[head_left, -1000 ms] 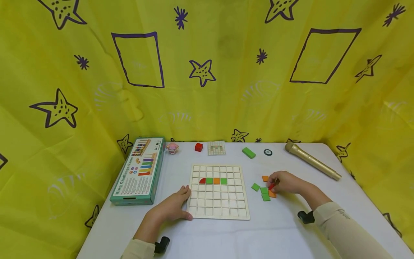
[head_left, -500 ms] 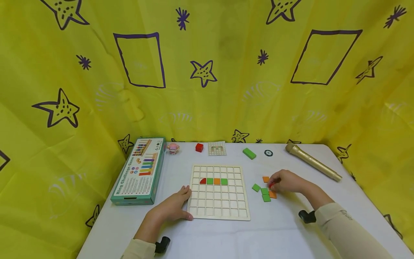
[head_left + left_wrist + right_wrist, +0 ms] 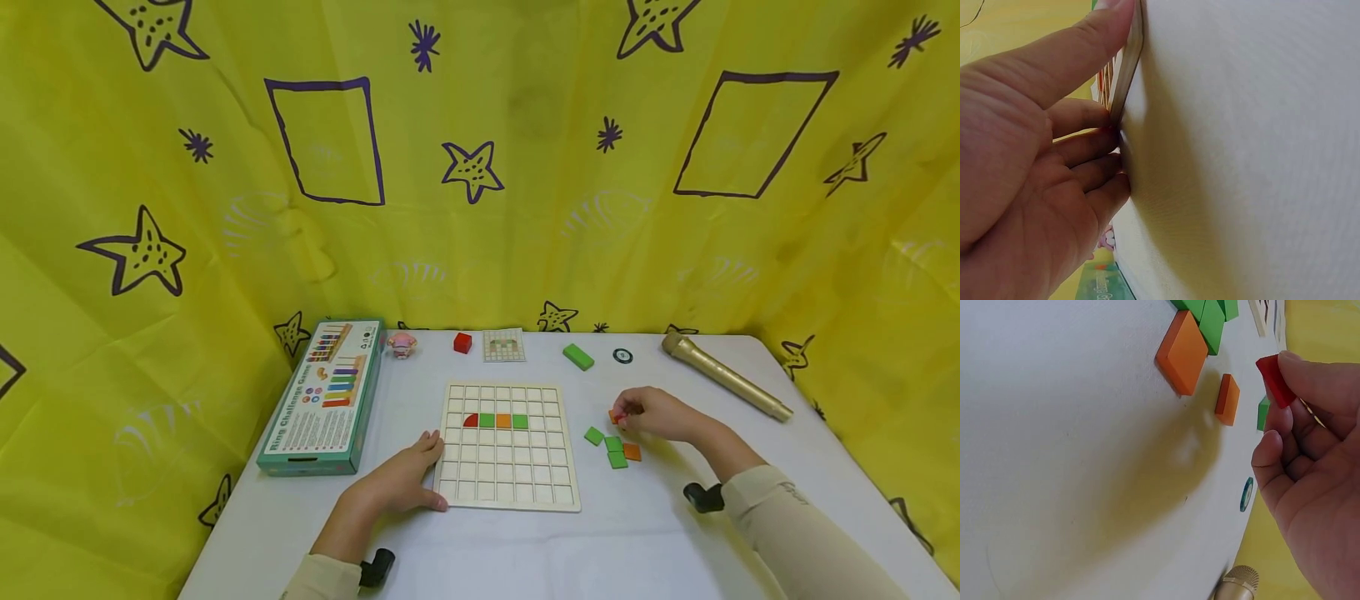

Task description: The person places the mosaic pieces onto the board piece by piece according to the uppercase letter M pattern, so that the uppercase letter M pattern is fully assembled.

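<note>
Beside the right hand [image 3: 660,414], green and orange tiles [image 3: 617,451] lie scattered.

A yellow curtain [image 3: 525,208] printed with purple stars and rectangles hangs behind the white table [image 3: 525,550] and wraps round both sides, far beyond the hands. Even, soft light falls across the tabletop, casting faint shadows.
</note>
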Demonstrator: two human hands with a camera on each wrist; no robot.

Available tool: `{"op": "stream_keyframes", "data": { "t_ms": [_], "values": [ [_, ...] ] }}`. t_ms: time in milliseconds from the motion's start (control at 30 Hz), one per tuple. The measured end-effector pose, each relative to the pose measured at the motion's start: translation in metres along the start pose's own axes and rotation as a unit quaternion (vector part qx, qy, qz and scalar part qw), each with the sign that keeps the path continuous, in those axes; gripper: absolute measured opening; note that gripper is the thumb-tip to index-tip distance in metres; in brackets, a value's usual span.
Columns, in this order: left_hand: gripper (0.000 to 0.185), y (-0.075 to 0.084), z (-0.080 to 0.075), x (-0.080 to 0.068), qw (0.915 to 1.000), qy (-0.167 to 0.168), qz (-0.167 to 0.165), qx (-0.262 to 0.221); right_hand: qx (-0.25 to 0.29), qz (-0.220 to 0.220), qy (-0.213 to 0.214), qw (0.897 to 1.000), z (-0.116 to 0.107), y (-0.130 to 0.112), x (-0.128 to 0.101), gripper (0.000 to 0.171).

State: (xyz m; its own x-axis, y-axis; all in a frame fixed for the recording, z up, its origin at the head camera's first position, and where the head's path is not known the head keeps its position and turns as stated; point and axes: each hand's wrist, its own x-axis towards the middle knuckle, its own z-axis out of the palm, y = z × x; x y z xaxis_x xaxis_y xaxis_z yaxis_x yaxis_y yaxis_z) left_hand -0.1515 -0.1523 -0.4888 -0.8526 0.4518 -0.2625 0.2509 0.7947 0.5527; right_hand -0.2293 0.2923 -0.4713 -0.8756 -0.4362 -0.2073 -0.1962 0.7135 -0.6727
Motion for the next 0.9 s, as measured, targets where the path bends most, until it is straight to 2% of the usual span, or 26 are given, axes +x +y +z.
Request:
{"op": "stream_keyframes", "data": {
  "t_ms": [267,667,900],
  "values": [
    [0.102,-0.001,0.001,0.0,1.0,0.002,-0.003,-0.002,0.011,0.002,0.014,1.0,0.0,-0.005,0.008,0.018],
    [0.1,-0.003,0.0,0.001,1.0,0.003,-0.001,-0.002,0.006,-0.029,0.015,0.999,0.004,-0.018,0.021,0.017],
    [0.101,-0.004,0.001,0.001,1.0,0.002,0.001,-0.004,0.007,-0.017,0.008,1.0,0.008,-0.027,0.031,0.018]
  ]
}}
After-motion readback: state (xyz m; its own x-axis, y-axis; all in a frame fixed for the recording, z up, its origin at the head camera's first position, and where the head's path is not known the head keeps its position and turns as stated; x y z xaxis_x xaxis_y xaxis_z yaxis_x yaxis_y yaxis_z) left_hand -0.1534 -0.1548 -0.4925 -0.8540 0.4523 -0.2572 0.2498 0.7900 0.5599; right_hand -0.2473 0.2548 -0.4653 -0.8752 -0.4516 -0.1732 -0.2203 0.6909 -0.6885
